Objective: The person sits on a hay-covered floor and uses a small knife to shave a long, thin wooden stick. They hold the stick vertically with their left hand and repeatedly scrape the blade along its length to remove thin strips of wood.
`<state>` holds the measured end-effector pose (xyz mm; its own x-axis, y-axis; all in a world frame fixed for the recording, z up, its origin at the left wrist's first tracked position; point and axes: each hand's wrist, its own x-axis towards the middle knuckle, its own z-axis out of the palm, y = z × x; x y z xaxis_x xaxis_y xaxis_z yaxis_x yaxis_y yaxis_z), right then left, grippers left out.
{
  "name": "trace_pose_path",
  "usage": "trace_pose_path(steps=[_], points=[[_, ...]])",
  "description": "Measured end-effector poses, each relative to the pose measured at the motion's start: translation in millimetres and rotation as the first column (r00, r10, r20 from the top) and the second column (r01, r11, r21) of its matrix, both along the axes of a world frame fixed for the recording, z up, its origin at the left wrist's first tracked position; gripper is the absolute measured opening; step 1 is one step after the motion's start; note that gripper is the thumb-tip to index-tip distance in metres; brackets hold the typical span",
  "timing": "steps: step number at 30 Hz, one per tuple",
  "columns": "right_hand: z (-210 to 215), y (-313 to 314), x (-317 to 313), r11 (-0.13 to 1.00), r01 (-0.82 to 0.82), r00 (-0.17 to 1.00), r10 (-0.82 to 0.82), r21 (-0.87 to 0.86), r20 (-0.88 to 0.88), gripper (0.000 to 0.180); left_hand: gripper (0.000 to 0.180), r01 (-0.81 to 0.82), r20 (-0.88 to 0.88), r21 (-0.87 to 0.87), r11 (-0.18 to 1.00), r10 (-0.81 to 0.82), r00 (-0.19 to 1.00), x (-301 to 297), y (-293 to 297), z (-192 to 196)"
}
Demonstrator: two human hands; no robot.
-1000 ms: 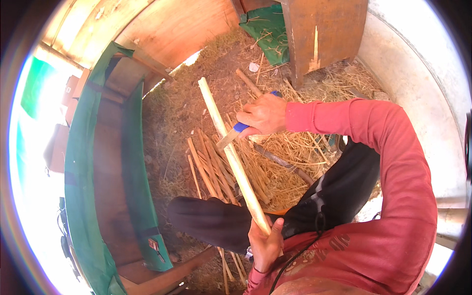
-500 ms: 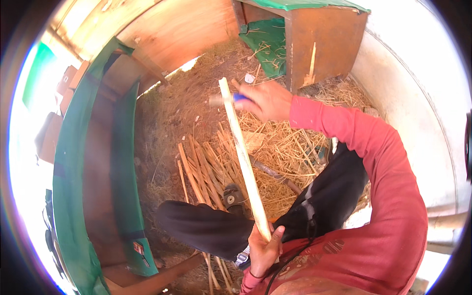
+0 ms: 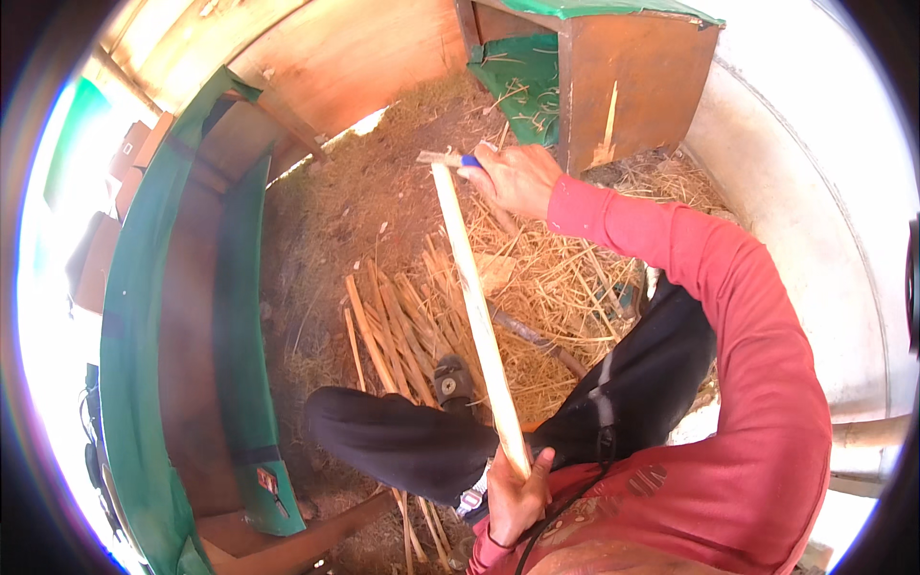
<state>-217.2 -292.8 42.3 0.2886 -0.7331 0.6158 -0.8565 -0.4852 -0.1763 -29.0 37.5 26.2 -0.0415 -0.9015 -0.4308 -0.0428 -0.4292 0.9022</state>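
My right hand [image 3: 517, 177], closed on a blue-handled knife [image 3: 450, 159], has slid from mid-stick up to the far tip of the stick [image 3: 474, 307] — my left hand [image 3: 516, 498] still grips its near end by my knee, above the straw [image 3: 565, 287].

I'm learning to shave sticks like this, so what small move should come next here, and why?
Probably draw the blue-handled knife back down the pale stick toward the body. The right hand has the blade at the stick's far tip, and the left hand grips the near end, steadying it.
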Motion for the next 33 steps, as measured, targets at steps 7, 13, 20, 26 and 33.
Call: trace_pose_path(steps=[7, 13, 20, 26, 33], points=[[16, 2, -15, 0.994, -0.067, 0.964, 0.043, 0.082, 0.263, 0.044, 0.023, 0.088, 0.216, -0.102, 0.991, -0.064, 0.974, 0, -6, 2], [13, 4, -14, 0.985, -0.145, 0.908, 0.094, 0.097, 0.408, 0.044, 0.022, -0.064, -0.002, -0.037, 0.997, 0.064, 0.998, -1, -10, 1], [10, 40, -2, 0.869, -0.486, 0.873, 0.488, 0.092, 0.004, 0.036, 0.021, -0.055, 0.083, -0.064, 0.996, 0.06, 0.995, 2, -12, 1], [10, 44, 5, 0.905, -0.425, 0.9, 0.42, -0.015, -0.119, 0.032, 0.024, 0.004, 0.202, -0.111, 0.994, 0.019, 0.979, 11, -2, 0], [-7, 4, 7, 0.959, -0.22, 0.973, 0.202, -0.179, -0.11, 0.035, 0.029, -0.06, -0.032, -0.024, 0.998, 0.059, 0.998, 9, -16, 13]])
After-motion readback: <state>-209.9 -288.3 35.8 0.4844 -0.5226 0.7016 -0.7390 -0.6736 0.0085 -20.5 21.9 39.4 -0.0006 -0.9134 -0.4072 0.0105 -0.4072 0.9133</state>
